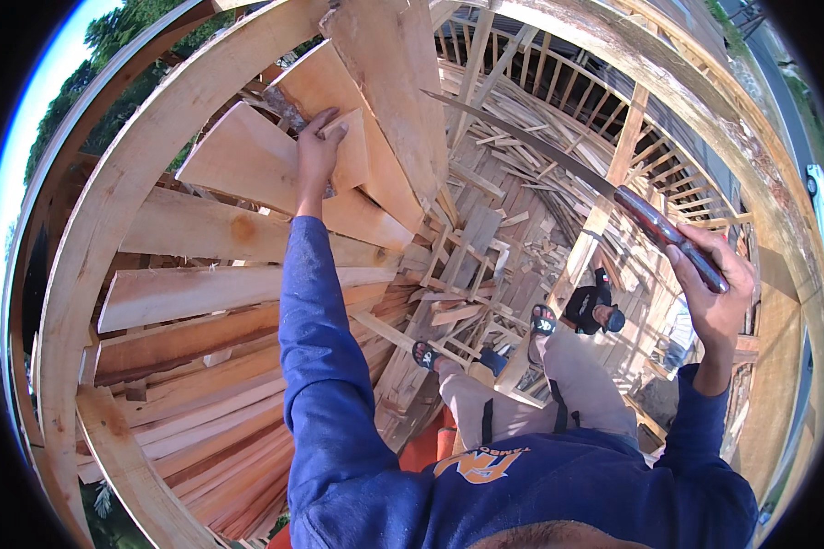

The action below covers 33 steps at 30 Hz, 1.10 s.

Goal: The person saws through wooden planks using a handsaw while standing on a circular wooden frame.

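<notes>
In my right hand (716,284) is a machete (558,157), gripped near the end of its dark reddish-brown handle. Its long, narrow blade points up and to the left, over the open drop. My left hand (319,154) reaches forward with its fingers closed over the edge of a short piece of board (350,157). That piece lies against a wider light board (325,87) with bark on one end. Another wide board (238,160) sits just left of my left hand.
Stacked boards (201,357) line the left side. Curving beams (92,265) frame the structure. Far below, a person in a dark shirt and cap (604,316) is among scattered lumber (545,137). My sandalled feet (542,320) rest on narrow timbers.
</notes>
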Motion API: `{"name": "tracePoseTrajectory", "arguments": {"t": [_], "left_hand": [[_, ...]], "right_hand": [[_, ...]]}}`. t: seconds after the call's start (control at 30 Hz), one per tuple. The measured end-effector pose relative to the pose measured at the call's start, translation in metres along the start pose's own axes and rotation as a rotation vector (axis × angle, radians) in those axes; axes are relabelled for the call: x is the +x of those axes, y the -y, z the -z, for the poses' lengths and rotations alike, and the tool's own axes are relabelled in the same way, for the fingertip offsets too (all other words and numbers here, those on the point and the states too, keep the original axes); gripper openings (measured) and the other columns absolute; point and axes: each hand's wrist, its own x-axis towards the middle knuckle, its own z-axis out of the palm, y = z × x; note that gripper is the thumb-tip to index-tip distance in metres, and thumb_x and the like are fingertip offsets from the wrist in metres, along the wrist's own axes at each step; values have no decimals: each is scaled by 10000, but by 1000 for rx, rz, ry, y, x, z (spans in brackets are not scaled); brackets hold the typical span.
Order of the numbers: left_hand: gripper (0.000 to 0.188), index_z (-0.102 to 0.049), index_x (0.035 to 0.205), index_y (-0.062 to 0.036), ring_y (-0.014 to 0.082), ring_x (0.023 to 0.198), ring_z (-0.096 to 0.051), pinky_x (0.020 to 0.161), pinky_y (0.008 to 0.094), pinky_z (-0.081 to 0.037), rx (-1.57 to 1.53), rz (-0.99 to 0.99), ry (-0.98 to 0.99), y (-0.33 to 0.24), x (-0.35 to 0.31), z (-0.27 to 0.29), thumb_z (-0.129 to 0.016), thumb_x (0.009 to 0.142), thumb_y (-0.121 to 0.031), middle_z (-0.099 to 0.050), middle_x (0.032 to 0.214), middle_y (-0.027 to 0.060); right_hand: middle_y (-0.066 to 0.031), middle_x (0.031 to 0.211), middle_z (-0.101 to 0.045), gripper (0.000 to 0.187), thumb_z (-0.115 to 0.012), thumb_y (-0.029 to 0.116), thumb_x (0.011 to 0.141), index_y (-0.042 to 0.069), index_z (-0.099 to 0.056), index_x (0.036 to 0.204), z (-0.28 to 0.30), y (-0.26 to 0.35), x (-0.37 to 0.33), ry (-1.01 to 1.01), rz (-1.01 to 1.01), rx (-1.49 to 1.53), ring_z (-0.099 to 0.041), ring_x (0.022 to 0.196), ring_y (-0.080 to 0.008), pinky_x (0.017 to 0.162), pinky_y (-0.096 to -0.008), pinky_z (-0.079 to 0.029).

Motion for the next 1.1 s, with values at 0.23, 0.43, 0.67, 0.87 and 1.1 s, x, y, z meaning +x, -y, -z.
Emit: {"name": "tracePoseTrajectory", "arguments": {"t": [0.23, 0.43, 0.67, 0.87, 1.1], "left_hand": [[261, -657, 999, 37, 159, 720, -582, 680, 325, -486, -145, 502, 91, 39, -136, -75, -714, 895, -196, -667, 821, 105], [445, -555, 1217, 93, 260, 935, -653, 818, 382, -530, -330, 1162, -14, 131, -358, -168, -692, 894, -181, -662, 1079, 185], [593, -439, 1374, 85, 313, 1045, -647, 899, 412, -514, -396, 1549, 114, 84, -450, -237, -659, 903, -201, -606, 1271, 198], [574, -408, 1403, 8, 285, 1066, -632, 899, 390, -519, -711, 1316, 50, 17, -328, -321, -665, 944, -220, -587, 1278, 188], [874, -50, 1607, -172, 282, 1509, -181, 1213, 427, -137, -1077, 780, 591, -94, -141, -345, -639, 967, -258, -130, 1651, 157]], "right_hand": [[-73, 895, -723, 241, -762, 89, 854, -10, -722, 1070, -24, -46, -11, 115, -242, 20, -672, 814, -94, 738, -242, -534], [-82, 888, -729, 248, -740, 154, 875, -25, -721, 1045, -35, -73, -19, 232, -346, -59, -684, 803, -107, 751, -273, -545], [-112, 846, -742, 270, -727, 208, 866, -13, -725, 1021, -49, -124, -41, 301, -569, 45, -709, 801, -150, 725, -289, -537], [-145, 839, -736, 292, -710, 265, 851, 23, -730, 1013, -46, -158, -54, 262, -628, -105, -725, 796, -224, 747, -336, -535], [-175, 893, -740, 305, -699, 260, 837, 24, -725, 1028, -42, -191, -71, 198, -726, -239, -730, 832, -295, 763, -369, -543]]}}
